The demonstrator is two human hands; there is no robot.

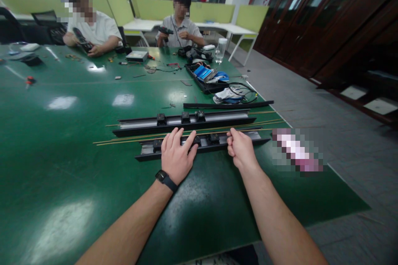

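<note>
A near black rail with a pale metal inner channel lies across the green table in front of me. Small black blocks sit in its channel, one of them a block between my hands. My left hand lies palm down over the rail's left half, fingers spread, covering part of it. Thin brass-coloured rods run lengthwise along the rail's far side and pass by my fingertips. My right hand is closed in a pinch at the rail's right part, on one of these rods; its fingertips are partly hidden.
Behind lies a second black rail with three black blocks, then a narrow black strip. Gloves, a black tray and a clear cup stand farther back. Two people sit across the table; a blurred pink item lies right.
</note>
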